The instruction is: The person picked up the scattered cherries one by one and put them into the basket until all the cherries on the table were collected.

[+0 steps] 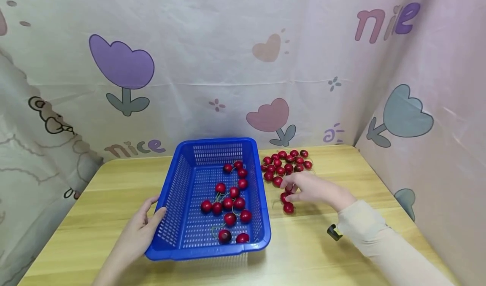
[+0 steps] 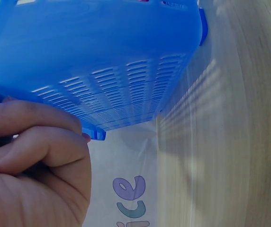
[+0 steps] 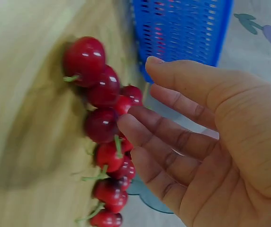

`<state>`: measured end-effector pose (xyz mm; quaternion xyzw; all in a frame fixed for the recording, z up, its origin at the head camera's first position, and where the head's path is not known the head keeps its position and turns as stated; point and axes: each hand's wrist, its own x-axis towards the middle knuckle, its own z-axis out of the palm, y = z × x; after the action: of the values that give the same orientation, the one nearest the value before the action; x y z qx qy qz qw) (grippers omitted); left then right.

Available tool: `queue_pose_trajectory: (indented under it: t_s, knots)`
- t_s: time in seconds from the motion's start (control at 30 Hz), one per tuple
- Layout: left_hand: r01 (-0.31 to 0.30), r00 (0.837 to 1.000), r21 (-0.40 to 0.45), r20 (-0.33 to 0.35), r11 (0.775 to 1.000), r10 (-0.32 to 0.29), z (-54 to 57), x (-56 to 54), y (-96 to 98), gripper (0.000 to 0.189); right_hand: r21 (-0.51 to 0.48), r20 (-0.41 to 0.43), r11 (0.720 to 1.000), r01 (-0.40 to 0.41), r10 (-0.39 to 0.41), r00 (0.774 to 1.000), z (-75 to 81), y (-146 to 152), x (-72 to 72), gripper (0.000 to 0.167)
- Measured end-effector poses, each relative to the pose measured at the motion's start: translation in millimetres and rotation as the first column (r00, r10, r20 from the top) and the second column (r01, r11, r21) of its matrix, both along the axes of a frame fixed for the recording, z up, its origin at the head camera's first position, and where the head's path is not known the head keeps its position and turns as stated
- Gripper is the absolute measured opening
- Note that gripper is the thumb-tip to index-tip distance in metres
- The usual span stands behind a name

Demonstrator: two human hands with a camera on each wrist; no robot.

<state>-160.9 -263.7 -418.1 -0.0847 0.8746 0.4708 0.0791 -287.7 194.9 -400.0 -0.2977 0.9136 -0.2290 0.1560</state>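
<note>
A blue plastic basket (image 1: 209, 251) with slotted sides stands on the wooden table, with several red cherries (image 1: 228, 203) with green stems lying in it, mostly toward its right side. My left hand (image 1: 138, 231) holds the basket's left rim, thumb on top; its fingers (image 2: 40, 146) are curled at the edge in the left wrist view. To the right of the basket, my right hand (image 1: 313, 188) reaches over loose cherries (image 1: 288, 208), thumb and fingers spread apart. In the right wrist view its fingertips (image 3: 126, 124) are right at a dark red cherry (image 3: 101, 125), without gripping it.
More loose cherries (image 1: 280, 171) lie in a cluster beyond the right hand, beside the basket's far right corner. A printed cloth (image 1: 212, 66) hangs behind and at the sides of the table (image 1: 125, 184). A small black object (image 1: 334, 232) shows by the right sleeve.
</note>
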Motion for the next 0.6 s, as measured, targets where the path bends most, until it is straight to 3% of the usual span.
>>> queue_pose_trajectory:
  t_s: [0.23, 0.6]
  knots:
    - [0.003, 1.000, 0.000, 0.012, 1.000, -0.003, -0.4, -0.5, -2.4, 0.070, 0.011, -0.047, 0.999, -0.043, 0.044, 0.998, -18.5, 0, 1.0, 0.027]
    - [0.011, 1.000, -0.042, 0.008, 0.999, -0.010, 0.2, -2.0, -0.5, 0.069, 0.009, -0.052, 0.999, -0.042, 0.043, 0.998, -23.2, -2, 4.0, 0.028]
